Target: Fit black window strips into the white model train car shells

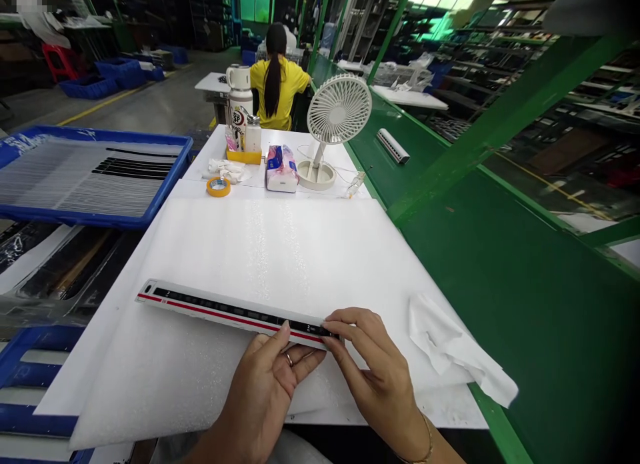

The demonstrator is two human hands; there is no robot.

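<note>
A long white model train car with a black window band and a red stripe lies slantwise above the foam-covered table. My left hand grips it from below near its right part, thumb on the side face and fingers underneath. At the car's right end, my right hand pinches the tip between thumb and fingers, hiding that end. Beneath both hands spreads a white foam sheet. A crumpled white cloth rests to the right of my right hand.
A white fan, a tissue pack, orange tape and a bottle stand at the back. Another train car sits on the green conveyor. A blue tray with strips is left. A person in yellow sits ahead.
</note>
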